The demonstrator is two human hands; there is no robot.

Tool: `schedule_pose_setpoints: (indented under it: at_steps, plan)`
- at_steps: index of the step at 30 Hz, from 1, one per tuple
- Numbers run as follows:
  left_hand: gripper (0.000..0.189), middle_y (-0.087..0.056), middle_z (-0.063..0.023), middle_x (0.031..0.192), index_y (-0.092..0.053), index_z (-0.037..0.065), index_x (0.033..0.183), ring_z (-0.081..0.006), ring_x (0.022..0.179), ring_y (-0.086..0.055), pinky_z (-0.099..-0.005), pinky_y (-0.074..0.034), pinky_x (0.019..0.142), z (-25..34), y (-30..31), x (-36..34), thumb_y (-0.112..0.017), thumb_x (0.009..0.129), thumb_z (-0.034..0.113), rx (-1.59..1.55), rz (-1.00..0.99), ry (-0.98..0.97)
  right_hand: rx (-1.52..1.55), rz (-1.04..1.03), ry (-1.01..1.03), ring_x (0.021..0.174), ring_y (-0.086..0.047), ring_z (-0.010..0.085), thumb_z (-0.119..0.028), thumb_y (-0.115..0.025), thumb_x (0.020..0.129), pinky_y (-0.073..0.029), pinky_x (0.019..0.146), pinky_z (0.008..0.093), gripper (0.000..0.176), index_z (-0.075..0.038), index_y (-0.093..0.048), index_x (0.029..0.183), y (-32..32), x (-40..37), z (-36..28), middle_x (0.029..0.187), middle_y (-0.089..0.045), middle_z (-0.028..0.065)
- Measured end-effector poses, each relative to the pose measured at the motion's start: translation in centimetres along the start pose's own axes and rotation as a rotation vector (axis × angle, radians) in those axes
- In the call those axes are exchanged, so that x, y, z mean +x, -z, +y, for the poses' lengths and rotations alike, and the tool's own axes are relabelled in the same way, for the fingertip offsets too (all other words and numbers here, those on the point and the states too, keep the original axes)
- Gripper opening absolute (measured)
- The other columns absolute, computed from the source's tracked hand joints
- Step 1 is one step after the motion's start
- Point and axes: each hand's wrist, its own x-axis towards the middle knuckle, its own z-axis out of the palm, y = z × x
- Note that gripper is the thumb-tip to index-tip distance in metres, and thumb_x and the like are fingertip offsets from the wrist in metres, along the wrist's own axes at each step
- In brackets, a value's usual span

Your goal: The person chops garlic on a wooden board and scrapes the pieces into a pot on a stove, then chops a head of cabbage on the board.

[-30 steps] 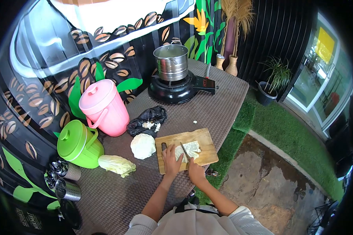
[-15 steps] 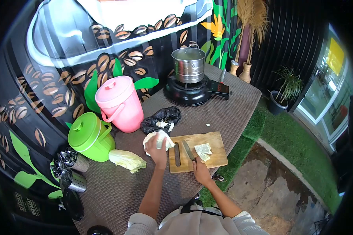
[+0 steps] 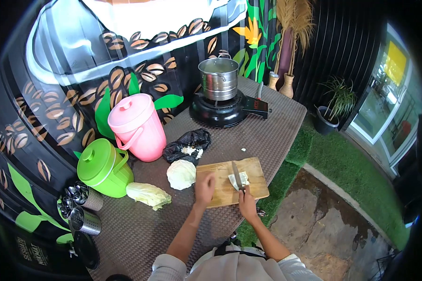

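My right hand (image 3: 247, 202) is closed around the handle of a knife (image 3: 237, 175). The blade lies over a cut piece of pale cabbage (image 3: 243, 181) on a wooden cutting board (image 3: 220, 196). My left hand (image 3: 205, 186) is over the board's left end, holding nothing, its fingers loosely curled and slightly blurred. Just left of the board sits a round head of cabbage (image 3: 181, 174), apart from my left hand. Farther left, a long napa cabbage (image 3: 148, 195) lies on the table.
Behind the board is a black plastic bag (image 3: 186, 143) with white scraps. A steel pot (image 3: 218, 79) stands on a portable gas stove (image 3: 216, 110). Pink (image 3: 139, 129) and green (image 3: 104, 168) lidded jugs stand left, near cutlery holders (image 3: 85, 219). The table edge runs along the right.
My left hand has let go of the round cabbage and moved right, over the board. The knife in my right hand has moved right, onto the cut cabbage piece. The view has shifted slightly.
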Motion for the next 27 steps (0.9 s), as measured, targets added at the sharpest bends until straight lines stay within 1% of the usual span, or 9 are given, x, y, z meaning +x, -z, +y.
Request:
schedule_pose_setpoints:
  at_steps: [1,5,7,11,13,17,19,22,27]
  plan:
    - [0.031,-0.06,-0.02,0.117,-0.062,0.006,0.12,-0.0329,0.112,-0.053,-0.0456,-0.036,0.099,0.7,-1.2,-0.2,-0.06,0.089,0.012,-0.115,-0.158,-0.013,0.001,0.012,-0.045,0.075,-0.06,0.0489,-0.018,-0.045,0.097,-0.045,0.062,0.0551,0.021,0.001,-0.044,0.106,0.6,0.0,0.2,0.077,-0.061,0.0293]
    - [0.03,-0.058,-0.0171,0.125,-0.063,0.006,0.117,-0.0315,0.12,-0.05,-0.0464,-0.032,0.104,4.1,-5.9,-1.0,-0.06,0.09,0.016,-0.259,-0.234,-0.102,0.013,0.053,-0.167,0.074,-0.061,0.0475,-0.017,-0.046,0.097,-0.045,0.061,0.0542,0.019,0.0,-0.045,0.105,2.5,-0.6,1.5,0.078,-0.062,0.0286]
    - [0.031,-0.058,-0.0127,0.128,-0.064,0.005,0.116,-0.0288,0.123,-0.049,-0.0471,-0.028,0.107,5.1,-6.9,-1.5,-0.058,0.091,0.023,0.026,-0.193,-0.226,0.035,0.072,-0.21,0.073,-0.061,0.0474,-0.017,-0.046,0.097,-0.045,0.06,0.0544,0.018,0.0,-0.045,0.104,3.1,-1.1,2.5,0.078,-0.062,0.0287]
    - [0.033,-0.059,-0.0104,0.126,-0.065,0.005,0.115,-0.0274,0.123,-0.049,-0.0485,-0.026,0.108,5.3,-6.6,-1.7,-0.057,0.092,0.028,0.169,-0.264,-0.247,-0.033,0.087,-0.231,0.072,-0.061,0.0483,-0.017,-0.046,0.096,-0.047,0.061,0.056,0.019,-0.001,-0.043,0.106,3.9,-1.9,3.7,0.077,-0.062,0.0297]
    - [0.03,-0.061,-0.0105,0.121,-0.065,0.005,0.113,-0.0265,0.122,-0.049,-0.0503,-0.026,0.107,6.0,-5.6,-1.6,-0.058,0.091,0.025,0.22,-0.361,-0.136,-0.075,0.096,-0.22,0.072,-0.061,0.0486,-0.017,-0.046,0.096,-0.048,0.061,0.0565,0.019,-0.002,-0.043,0.107,4.0,-2.3,3.9,0.077,-0.062,0.03]
    - [0.029,-0.061,-0.0139,0.118,-0.064,0.004,0.113,-0.0303,0.114,-0.052,-0.0494,-0.029,0.105,5.2,-6.5,-1.7,-0.061,0.089,0.02,0.183,-0.294,-0.167,-0.142,0.015,-0.216,0.073,-0.061,0.0477,-0.017,-0.048,0.095,-0.048,0.061,0.055,0.022,0.0,-0.043,0.108,3.6,-2.6,3.1,0.08,-0.063,0.0283]
    - [0.026,-0.061,-0.0128,0.116,-0.064,0.001,0.111,-0.0293,0.115,-0.051,-0.0449,-0.033,0.104,5.1,-7.5,-1.4,-0.057,0.088,0.014,-0.056,-0.191,-0.103,-0.186,-0.041,-0.177,0.071,-0.061,0.0476,-0.017,-0.048,0.095,-0.05,0.061,0.0549,0.023,0.001,-0.041,0.107,3.2,-2.6,2.6,0.077,-0.062,0.0293]
    - [0.03,-0.059,-0.0129,0.12,-0.062,0.0,0.114,-0.0301,0.115,-0.049,-0.0426,-0.035,0.102,4.9,-8.1,-1.6,-0.055,0.086,0.009,0.111,-0.187,-0.195,-0.312,-0.115,-0.188,0.068,-0.063,0.046,-0.02,-0.045,0.096,-0.052,0.058,0.0539,0.025,0.001,-0.039,0.108,3.1,-2.3,1.7,0.074,-0.063,0.0279]
    - [0.037,-0.055,-0.0118,0.126,-0.057,0.001,0.121,-0.0296,0.119,-0.046,-0.0433,-0.035,0.102,5.4,-7.7,-1.5,-0.053,0.085,0.01,0.201,-0.248,-0.189,-0.409,-0.157,-0.176,0.068,-0.064,0.044,-0.021,-0.045,0.096,-0.053,0.058,0.0515,0.025,0.0,-0.037,0.107,2.9,-1.7,2.3,0.074,-0.063,0.0267]
